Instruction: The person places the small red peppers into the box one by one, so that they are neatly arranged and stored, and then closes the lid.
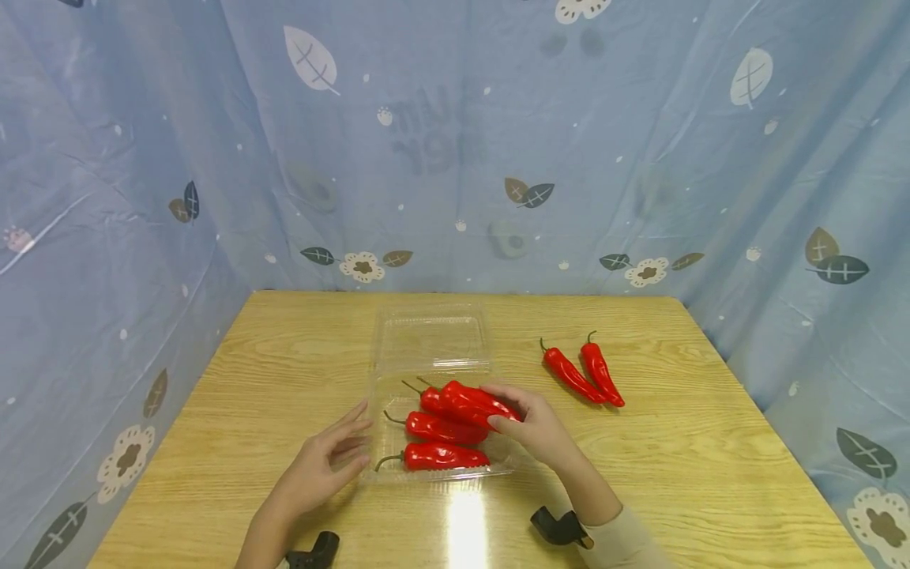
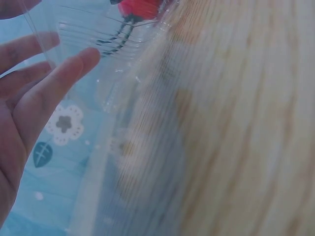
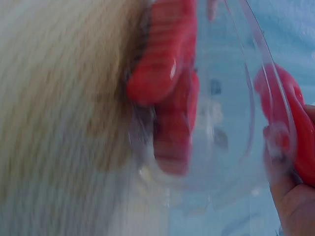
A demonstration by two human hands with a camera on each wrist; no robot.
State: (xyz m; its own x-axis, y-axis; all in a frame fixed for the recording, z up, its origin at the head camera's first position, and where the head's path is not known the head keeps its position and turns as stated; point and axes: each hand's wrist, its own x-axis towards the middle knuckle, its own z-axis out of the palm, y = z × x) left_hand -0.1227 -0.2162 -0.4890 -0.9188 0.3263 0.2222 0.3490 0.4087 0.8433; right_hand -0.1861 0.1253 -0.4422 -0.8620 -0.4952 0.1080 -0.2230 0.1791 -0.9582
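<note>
A clear plastic clamshell box (image 1: 499, 469) lies on the table with its lid (image 1: 431, 341) folded back. Red chili peppers rest in its tray, stems to the left: one at the front (image 1: 444, 457), another behind it (image 1: 439, 427), a third (image 1: 430, 401) partly covered. Over the tray's back right part, my right hand (image 1: 535, 423) grips another red pepper (image 1: 475, 403) by its blunt end, between thumb and fingers. In the right wrist view that pepper (image 3: 301, 132) shows beyond the clear wall. My left hand (image 1: 323, 468) is at the box's left edge, fingers loosely extended, holding no pepper.
Two more red peppers lie to the right of the box, a left one (image 1: 572, 375) and a right one (image 1: 601, 373), their lower ends meeting. Patterned blue curtains (image 1: 441, 158) close off the back and both sides of the wooden table (image 1: 682, 474).
</note>
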